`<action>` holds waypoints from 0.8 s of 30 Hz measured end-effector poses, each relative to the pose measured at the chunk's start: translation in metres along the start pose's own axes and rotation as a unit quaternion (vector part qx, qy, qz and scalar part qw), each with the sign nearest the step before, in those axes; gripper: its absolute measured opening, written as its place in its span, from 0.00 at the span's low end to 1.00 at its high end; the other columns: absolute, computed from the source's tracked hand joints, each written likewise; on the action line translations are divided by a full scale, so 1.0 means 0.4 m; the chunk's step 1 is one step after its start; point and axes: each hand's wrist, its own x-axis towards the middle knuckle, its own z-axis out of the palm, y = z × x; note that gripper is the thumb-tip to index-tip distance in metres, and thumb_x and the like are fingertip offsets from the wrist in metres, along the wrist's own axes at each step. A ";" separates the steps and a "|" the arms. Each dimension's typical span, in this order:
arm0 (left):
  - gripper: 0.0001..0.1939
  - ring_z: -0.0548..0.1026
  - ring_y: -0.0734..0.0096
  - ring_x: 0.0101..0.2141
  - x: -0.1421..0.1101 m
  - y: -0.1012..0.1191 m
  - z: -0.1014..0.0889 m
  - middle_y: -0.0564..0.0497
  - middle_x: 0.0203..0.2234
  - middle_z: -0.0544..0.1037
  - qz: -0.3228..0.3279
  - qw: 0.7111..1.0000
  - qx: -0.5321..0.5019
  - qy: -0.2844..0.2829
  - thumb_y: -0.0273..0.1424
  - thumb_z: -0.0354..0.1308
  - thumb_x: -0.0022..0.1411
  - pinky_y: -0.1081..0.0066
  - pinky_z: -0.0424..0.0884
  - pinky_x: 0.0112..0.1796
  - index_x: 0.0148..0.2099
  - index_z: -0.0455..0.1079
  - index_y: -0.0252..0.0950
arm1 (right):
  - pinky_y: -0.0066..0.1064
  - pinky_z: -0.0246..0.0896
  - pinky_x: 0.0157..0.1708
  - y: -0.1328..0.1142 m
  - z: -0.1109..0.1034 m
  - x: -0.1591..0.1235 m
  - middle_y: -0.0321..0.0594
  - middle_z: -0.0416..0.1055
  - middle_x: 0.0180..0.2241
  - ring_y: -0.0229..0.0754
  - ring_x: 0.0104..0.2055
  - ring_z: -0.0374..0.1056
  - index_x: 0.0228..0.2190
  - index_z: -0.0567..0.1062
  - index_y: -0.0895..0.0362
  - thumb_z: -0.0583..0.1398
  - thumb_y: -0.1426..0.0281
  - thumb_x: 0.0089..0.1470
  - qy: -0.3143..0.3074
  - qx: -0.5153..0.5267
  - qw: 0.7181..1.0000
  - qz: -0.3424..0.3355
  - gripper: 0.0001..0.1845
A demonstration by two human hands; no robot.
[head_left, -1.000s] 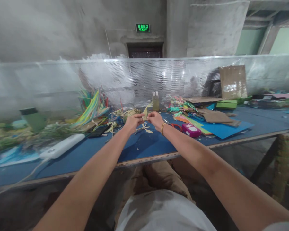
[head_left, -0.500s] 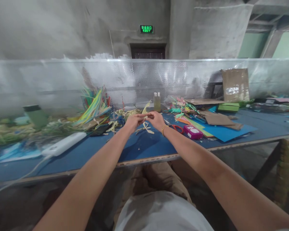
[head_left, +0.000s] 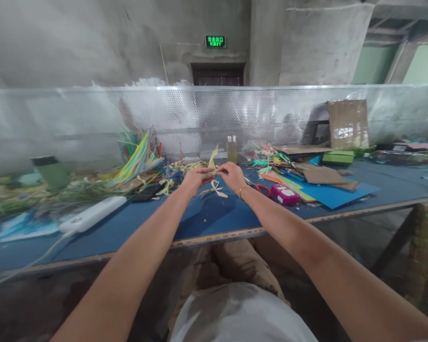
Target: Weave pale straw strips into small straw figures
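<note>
A pale yellow leaf-like strip [head_left: 213, 156] rises from between my two hands, just above the blue tabletop. My left hand [head_left: 197, 179] is closed on its lower end, fingers pointing right. Beside it, my right hand [head_left: 232, 175] pinches at the same piece with thumb and forefinger; a bracelet circles that wrist. What exactly lies between the fingertips is too small to make out. Just below the hands, pale yellow strips [head_left: 217, 189] lie spread on the table. Red-handled scissors [head_left: 262, 190] rest right of my right wrist.
A pink box [head_left: 285, 194] and blue sheets [head_left: 338, 195] lie to the right, with cardboard [head_left: 321, 174] on top. Bundled coloured stems [head_left: 139, 159], a white power strip [head_left: 92, 214] and a green bottle [head_left: 52, 172] are left. A clear bottle [head_left: 232, 149] stands behind my hands.
My hands have drawn slightly apart, opening a small gap between the fingertips. The upright pale yellow strip has shifted a little left with my left hand.
</note>
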 end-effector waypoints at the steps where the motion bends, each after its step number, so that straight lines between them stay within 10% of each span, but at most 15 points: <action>1: 0.12 0.80 0.65 0.33 -0.001 0.002 0.000 0.46 0.25 0.79 -0.001 1.000 -0.003 -0.003 0.15 0.64 0.44 0.62 0.74 0.46 0.34 0.77 0.30 | 0.32 0.60 0.44 0.000 0.000 0.000 0.39 0.72 0.35 0.40 0.38 0.66 0.32 0.77 0.55 0.61 0.73 0.52 0.002 0.006 1.000 -0.007 0.05; 24: 0.06 0.77 0.65 0.37 -0.003 0.008 0.010 0.43 0.32 0.81 0.016 1.000 -0.027 0.004 0.20 0.62 0.48 0.68 0.75 0.41 0.32 0.78 0.30 | 0.32 0.60 0.43 -0.004 -0.003 0.006 0.39 0.73 0.34 0.41 0.39 0.67 0.31 0.81 0.53 0.65 0.68 0.52 -0.010 0.010 1.000 -0.007 0.04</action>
